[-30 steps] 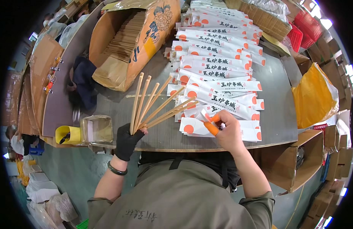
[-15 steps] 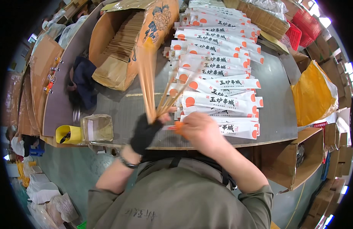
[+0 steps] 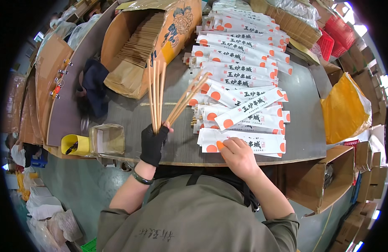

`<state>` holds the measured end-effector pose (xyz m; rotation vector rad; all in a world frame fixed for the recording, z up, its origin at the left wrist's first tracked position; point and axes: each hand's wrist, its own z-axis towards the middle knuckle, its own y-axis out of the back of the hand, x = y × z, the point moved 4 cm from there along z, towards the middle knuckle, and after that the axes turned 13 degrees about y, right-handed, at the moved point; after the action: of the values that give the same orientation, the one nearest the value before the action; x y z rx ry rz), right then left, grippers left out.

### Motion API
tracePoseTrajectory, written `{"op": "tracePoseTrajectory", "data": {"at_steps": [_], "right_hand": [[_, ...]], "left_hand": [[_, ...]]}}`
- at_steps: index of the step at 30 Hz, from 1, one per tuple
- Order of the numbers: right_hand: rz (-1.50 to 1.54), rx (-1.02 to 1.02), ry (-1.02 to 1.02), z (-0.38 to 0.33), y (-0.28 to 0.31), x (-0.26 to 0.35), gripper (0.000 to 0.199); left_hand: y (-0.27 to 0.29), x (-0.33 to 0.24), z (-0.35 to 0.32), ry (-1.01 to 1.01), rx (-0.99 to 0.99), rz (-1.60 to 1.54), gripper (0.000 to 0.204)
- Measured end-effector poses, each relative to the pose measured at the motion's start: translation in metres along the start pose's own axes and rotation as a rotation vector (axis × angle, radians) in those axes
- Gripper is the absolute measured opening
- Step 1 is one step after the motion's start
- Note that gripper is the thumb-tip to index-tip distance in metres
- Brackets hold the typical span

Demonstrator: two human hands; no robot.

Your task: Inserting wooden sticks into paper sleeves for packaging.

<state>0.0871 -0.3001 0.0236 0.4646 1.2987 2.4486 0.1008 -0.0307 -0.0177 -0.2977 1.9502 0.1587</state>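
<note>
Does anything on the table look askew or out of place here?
Yes. One white paper sleeve slants across the other sleeves, which mostly run side to side. Left of them, a thin pale strip, perhaps a stick, lies alone on the table.

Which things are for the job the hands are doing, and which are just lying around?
For the job:
- wooden sticks, in the left hand
- front stack of paper sleeves, at the right hand

Lying around, it seems:
- yellow cup
- dark cloth
- yellow sack
- red baskets
</note>
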Motion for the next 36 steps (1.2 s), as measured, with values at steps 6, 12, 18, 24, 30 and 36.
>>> {"op": "tracePoseTrajectory", "data": {"at_steps": [6, 12, 18, 24, 30, 36], "right_hand": [[0.36, -0.155, -0.386, 0.002, 0.008, -0.022, 0.016], [0.688, -0.216, -0.888, 0.011, 0.029, -0.051, 0.019], [0.729, -0.151, -0.749, 0.009, 0.035, -0.054, 0.018], [0.237, -0.046, 0.05, 0.069, 0.005, 0.009, 0.012], [-0.001, 0.009, -0.269, 0.036, 0.009, -0.044, 0.037], [-0.019, 0.19, 0.07, 0.002, -0.016, 0.003, 0.017]], "left_hand": [[0.015, -0.008, -0.017, 0.031, 0.104, 0.176, 0.015], [0.036, -0.024, -0.017, 0.067, 0.22, 0.247, 0.012], [0.047, -0.038, -0.006, -0.011, 0.387, 0.431, 0.016], [-0.048, -0.029, -0.019, -0.165, 0.417, -0.028, 0.031], [0.001, 0.035, 0.056, -0.315, -0.256, 0.311, 0.042], [0.047, 0.06, 0.08, -0.634, -0.568, 0.843, 0.036]]}}
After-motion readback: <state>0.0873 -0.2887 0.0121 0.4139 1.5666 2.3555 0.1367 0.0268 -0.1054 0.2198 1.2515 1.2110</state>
